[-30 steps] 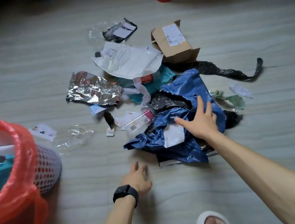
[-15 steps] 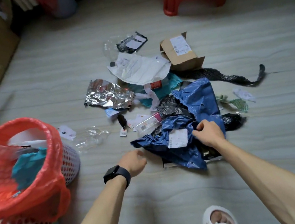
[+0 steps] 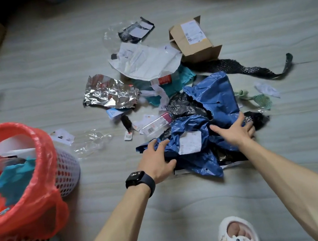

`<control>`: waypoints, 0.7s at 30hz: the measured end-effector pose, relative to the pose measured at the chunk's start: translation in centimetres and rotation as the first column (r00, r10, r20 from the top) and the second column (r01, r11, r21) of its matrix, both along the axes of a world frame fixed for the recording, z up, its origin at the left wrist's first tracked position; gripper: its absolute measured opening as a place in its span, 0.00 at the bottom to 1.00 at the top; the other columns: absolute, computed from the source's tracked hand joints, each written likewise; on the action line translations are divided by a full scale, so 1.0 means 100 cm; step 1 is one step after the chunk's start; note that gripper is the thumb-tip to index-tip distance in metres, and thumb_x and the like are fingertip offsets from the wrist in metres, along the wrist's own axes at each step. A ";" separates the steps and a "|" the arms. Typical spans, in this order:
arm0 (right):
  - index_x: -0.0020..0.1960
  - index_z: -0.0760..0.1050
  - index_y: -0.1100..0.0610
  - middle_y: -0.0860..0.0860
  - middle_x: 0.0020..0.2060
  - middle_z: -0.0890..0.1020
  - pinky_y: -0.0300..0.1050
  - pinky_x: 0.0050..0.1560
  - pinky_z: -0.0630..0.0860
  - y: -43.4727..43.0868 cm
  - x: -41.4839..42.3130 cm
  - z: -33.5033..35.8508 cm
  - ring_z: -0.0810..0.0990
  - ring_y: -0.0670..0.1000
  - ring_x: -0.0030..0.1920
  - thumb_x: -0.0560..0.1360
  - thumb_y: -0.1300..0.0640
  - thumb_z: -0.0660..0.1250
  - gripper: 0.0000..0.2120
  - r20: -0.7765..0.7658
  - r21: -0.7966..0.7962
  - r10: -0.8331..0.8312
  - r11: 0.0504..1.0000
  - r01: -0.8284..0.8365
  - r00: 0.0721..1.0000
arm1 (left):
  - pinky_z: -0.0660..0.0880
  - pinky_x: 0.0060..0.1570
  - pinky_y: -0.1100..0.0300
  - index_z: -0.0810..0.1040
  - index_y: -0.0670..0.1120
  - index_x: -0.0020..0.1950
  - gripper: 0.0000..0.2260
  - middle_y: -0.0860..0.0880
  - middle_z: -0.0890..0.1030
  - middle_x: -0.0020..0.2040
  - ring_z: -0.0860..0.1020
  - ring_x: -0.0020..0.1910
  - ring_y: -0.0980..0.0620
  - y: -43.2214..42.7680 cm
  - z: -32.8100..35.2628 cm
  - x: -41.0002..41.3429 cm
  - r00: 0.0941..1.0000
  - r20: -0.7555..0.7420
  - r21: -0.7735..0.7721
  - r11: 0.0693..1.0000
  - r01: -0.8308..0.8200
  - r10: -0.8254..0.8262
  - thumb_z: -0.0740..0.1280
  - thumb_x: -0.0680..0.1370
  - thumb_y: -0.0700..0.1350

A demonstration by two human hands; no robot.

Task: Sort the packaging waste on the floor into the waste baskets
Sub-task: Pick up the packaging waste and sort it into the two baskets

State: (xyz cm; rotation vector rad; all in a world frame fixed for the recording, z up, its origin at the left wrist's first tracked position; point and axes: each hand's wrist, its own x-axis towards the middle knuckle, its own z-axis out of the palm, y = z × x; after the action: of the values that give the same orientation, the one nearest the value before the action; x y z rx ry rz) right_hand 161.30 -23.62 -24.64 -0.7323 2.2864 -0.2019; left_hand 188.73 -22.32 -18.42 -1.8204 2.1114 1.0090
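The blue bag (image 3: pixel 217 97) is pressed by the left hand (image 3: pixel 156 161) and right hand (image 3: pixel 233 131), fingers open; a firm grip and a lift to the basket (image 3: pixel 36 142) seem needed next.

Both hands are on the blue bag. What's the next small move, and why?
Probably close both hands to bunch up the blue bag: the left hand and right hand rest spread on its crumpled sides, not gripping yet, and the red-lined basket stands open nearby.
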 end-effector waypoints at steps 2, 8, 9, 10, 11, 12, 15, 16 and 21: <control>0.79 0.43 0.52 0.65 0.74 0.62 0.59 0.71 0.59 0.000 -0.009 -0.007 0.59 0.65 0.74 0.65 0.34 0.75 0.57 -0.047 0.028 -0.001 1.000 0.002 0.999 | 0.64 0.72 0.50 0.59 0.59 0.77 0.32 0.46 0.55 0.79 0.61 0.75 0.42 -0.005 -0.009 -0.011 1.000 0.013 -0.005 1.000 0.018 -0.018 0.67 0.75 0.57; 0.59 0.75 0.52 0.53 0.52 0.82 0.47 0.55 0.71 0.004 -0.009 0.010 0.78 0.59 0.57 0.74 0.51 0.70 0.15 0.077 -0.245 -0.065 0.966 0.082 0.995 | 0.66 0.70 0.48 0.55 0.58 0.78 0.37 0.46 0.54 0.79 0.60 0.75 0.42 -0.014 -0.009 -0.027 0.999 0.013 -0.022 0.999 0.049 -0.049 0.68 0.73 0.59; 0.53 0.77 0.50 0.50 0.47 0.82 0.46 0.52 0.71 0.006 -0.005 0.022 0.79 0.57 0.54 0.74 0.52 0.70 0.09 0.121 -0.314 -0.056 0.945 0.092 0.991 | 0.67 0.70 0.47 0.53 0.59 0.79 0.39 0.45 0.53 0.79 0.60 0.75 0.41 -0.016 -0.002 -0.028 0.998 -0.001 -0.057 0.997 0.056 -0.056 0.69 0.72 0.60; 0.48 0.78 0.49 0.47 0.42 0.81 0.44 0.49 0.71 0.009 -0.001 0.034 0.80 0.55 0.51 0.74 0.52 0.70 0.04 0.174 -0.370 -0.041 0.923 0.103 0.984 | 0.67 0.70 0.47 0.51 0.60 0.79 0.41 0.45 0.53 0.79 0.61 0.75 0.41 -0.017 0.007 -0.030 0.998 -0.023 -0.099 0.993 0.060 -0.063 0.69 0.71 0.61; 0.45 0.78 0.49 0.45 0.39 0.81 0.44 0.47 0.71 0.011 0.003 0.050 0.80 0.53 0.48 0.73 0.53 0.70 0.02 0.233 -0.419 -0.013 0.901 0.112 0.972 | 0.67 0.70 0.47 0.49 0.61 0.78 0.43 0.44 0.52 0.80 0.62 0.75 0.40 -0.018 0.020 -0.031 0.996 -0.044 -0.156 0.985 0.066 -0.074 0.70 0.70 0.62; 0.42 0.78 0.49 0.45 0.38 0.81 0.44 0.46 0.72 0.014 0.006 0.066 0.80 0.52 0.45 0.73 0.54 0.71 0.02 0.296 -0.461 0.029 0.880 0.116 0.955 | 0.66 0.71 0.47 0.48 0.62 0.78 0.46 0.44 0.51 0.80 0.62 0.75 0.40 -0.020 0.032 -0.032 0.995 -0.043 -0.227 0.970 0.083 -0.095 0.72 0.68 0.63; 0.39 0.80 0.45 0.46 0.40 0.82 0.44 0.47 0.73 0.026 0.014 0.114 0.79 0.47 0.42 0.69 0.54 0.73 0.04 0.399 -0.570 0.222 0.820 0.051 0.890 | 0.60 0.73 0.42 0.43 0.62 0.79 0.52 0.45 0.44 0.80 0.56 0.76 0.41 -0.023 0.075 -0.036 0.983 0.048 -0.466 0.867 0.177 -0.174 0.74 0.66 0.65; 0.39 0.81 0.45 0.47 0.41 0.82 0.42 0.48 0.73 0.031 0.016 0.131 0.79 0.46 0.43 0.66 0.52 0.73 0.04 0.388 -0.600 0.305 0.800 -0.012 0.870 | 0.57 0.73 0.39 0.44 0.63 0.79 0.52 0.46 0.42 0.80 0.53 0.77 0.42 -0.024 0.088 -0.035 0.977 0.089 -0.535 0.818 0.211 -0.193 0.74 0.65 0.65; 0.41 0.80 0.41 0.43 0.55 0.80 0.28 0.55 0.67 0.060 0.026 0.201 0.77 0.37 0.55 0.63 0.50 0.75 0.08 0.188 -0.699 0.560 0.653 -0.290 0.807 | 0.65 0.67 0.44 0.81 0.56 0.56 0.17 0.48 0.70 0.73 0.68 0.71 0.43 -0.013 0.145 -0.014 0.925 0.153 -0.684 0.638 0.352 -0.347 0.73 0.70 0.59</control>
State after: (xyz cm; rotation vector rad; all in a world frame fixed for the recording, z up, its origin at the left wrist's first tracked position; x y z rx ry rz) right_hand 163.86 -17.61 -4.50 -1.4332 1.5590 -0.8580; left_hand 187.29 -23.66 -3.88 -1.4981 2.9504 0.0630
